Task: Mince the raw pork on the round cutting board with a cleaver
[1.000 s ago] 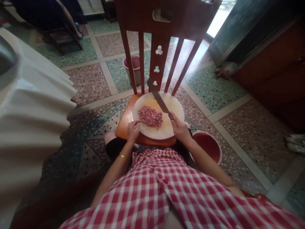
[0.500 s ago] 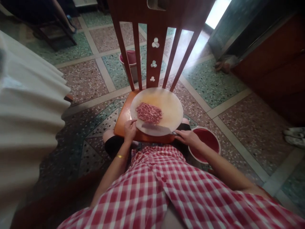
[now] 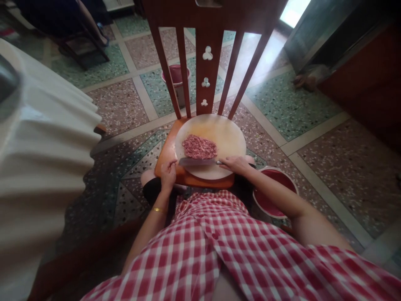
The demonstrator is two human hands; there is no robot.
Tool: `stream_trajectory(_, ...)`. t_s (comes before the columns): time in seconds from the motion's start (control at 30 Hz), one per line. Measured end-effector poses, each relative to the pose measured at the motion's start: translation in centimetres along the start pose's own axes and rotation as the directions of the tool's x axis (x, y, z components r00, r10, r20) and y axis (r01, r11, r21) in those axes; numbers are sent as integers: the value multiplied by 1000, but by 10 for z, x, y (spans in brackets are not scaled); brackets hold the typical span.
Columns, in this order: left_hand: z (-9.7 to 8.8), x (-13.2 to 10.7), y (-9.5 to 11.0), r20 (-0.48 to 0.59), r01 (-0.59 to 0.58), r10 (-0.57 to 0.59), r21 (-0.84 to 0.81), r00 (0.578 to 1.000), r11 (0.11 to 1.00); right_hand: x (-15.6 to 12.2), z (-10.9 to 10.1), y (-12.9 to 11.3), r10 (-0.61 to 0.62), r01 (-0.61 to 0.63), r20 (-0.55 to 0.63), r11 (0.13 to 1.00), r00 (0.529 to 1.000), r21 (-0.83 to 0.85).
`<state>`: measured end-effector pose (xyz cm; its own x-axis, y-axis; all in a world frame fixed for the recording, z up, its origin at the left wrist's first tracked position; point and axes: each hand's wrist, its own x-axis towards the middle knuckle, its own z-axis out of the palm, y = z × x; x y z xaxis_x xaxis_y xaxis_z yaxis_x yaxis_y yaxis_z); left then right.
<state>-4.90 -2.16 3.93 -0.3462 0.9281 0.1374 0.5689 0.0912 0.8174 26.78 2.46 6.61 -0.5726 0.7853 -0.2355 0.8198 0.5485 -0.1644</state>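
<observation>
A round cutting board [image 3: 228, 138] lies on the orange-brown seat of a wooden chair [image 3: 166, 146] in front of me. Minced meat [image 3: 199, 147] is spread in a flat patch on the board's left half. My right hand [image 3: 234, 164] is closed round the handle of a cleaver [image 3: 199, 162]. Its blade lies nearly flat along the near edge of the meat, pointing left. My left hand [image 3: 168, 174] is at the seat's left front corner, beside the board, with fingers curled together. Whether anything is pinched in them is hidden.
A red bucket [image 3: 275, 190] stands on the floor by my right knee, and another bin [image 3: 177, 75] behind the chair back. A table with a pale pleated cloth [image 3: 46, 167] is at left. A person's leg [image 3: 92, 21] shows at upper left.
My right hand has moved the cleaver left and away from me, closer to the meat's near edge. My left hand has come slightly away from the board's rim. The view has shifted a little.
</observation>
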Motion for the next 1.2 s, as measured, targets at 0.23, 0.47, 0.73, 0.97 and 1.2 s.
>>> stream_trajectory(0.23,-9,4,-5,-31,-2,2,14,1000,1000,21,-16,-6,246,-187,-16,776,969,602)
stream_trajectory(0.47,2,3,4,13,-38,38,-3,999,999,6,-6,-21,363,-445,385,94,849,891)
stream_trajectory(0.73,-2,3,-3,7,-4,4,-68,1000,998,-28,-19,-81,216,-1,-165,609,962,793)
stream_trajectory(0.97,-19,-3,-16,-60,10,-13,-58,998,998,-13,13,-137,58,-75,55,916,997,393)
stream_trajectory(1.2,-26,-9,-22,-80,38,-46,-95,996,995,12,24,-152,100,-119,108,977,989,178)
